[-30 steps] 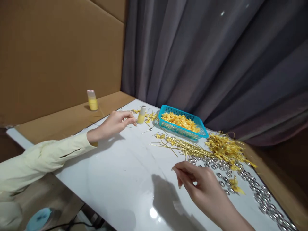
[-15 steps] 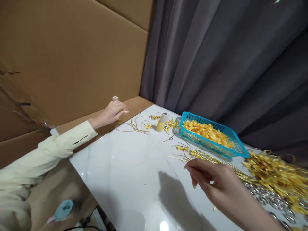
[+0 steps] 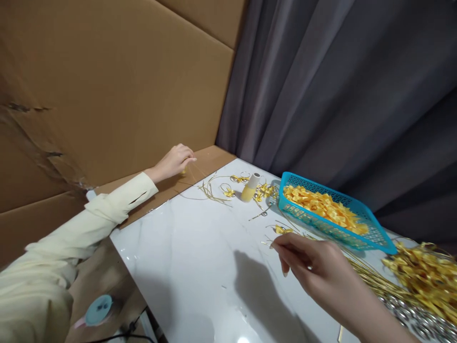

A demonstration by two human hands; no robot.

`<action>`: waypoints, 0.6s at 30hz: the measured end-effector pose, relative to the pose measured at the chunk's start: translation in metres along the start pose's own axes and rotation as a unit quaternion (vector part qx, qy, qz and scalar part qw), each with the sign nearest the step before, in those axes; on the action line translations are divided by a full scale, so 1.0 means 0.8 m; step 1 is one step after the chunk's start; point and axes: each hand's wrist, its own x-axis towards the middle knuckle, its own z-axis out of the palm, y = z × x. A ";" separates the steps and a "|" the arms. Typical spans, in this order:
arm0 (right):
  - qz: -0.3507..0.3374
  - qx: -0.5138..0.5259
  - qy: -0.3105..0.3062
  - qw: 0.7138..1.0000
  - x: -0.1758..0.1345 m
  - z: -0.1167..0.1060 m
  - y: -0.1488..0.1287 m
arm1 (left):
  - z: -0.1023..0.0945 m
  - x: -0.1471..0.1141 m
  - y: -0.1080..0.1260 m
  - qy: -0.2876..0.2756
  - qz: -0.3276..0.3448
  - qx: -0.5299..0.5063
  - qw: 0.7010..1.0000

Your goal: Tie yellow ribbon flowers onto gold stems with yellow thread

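Observation:
My left hand [image 3: 174, 161] reaches past the table's far left edge, over a cardboard strip. Its fingertips are pinched together, and a faint thin gold strand slants down from them. A yellow patch [image 3: 183, 170] shows just under that hand, mostly hidden by it. My right hand [image 3: 317, 269] hovers above the white table [image 3: 200, 247] with thumb and fingers closed; what they hold, if anything, I cannot make out. Just beyond its fingertips lie a gold cord end [image 3: 265, 243] and a yellow ribbon bow [image 3: 283, 229]. A bottle with yellow contents [image 3: 249, 190] stands farther back.
A blue plastic basket [image 3: 374, 224] of yellow bows [image 3: 324, 206] stands by the grey curtain. Gold cords, a heap of yellow ribbon pieces [image 3: 424, 276] and silver rings [image 3: 421, 317] lie at right. Loose gold cords [image 3: 214, 193] lie near the far left edge. Cardboard walls rise at left.
The view has swung slightly left, so the table things sit farther right. My left hand has risen a little and now covers the white cap seen behind it before. My right hand stays closed.

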 end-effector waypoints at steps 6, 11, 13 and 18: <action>0.003 -0.003 0.004 1.000 0.002 -0.005 0.002 | 0.000 0.011 -0.010 -0.046 0.045 0.041 0.997; 0.002 -0.007 0.009 1.000 0.001 -0.004 -0.004 | 0.008 0.014 -0.016 -0.064 0.068 0.065 0.994; -0.001 -0.003 0.010 1.000 0.002 -0.003 -0.005 | 0.011 0.014 -0.018 -0.069 0.075 0.072 0.992; 0.000 0.011 0.009 1.000 0.007 0.001 -0.007 | 0.019 0.012 -0.025 -0.074 0.083 0.088 0.990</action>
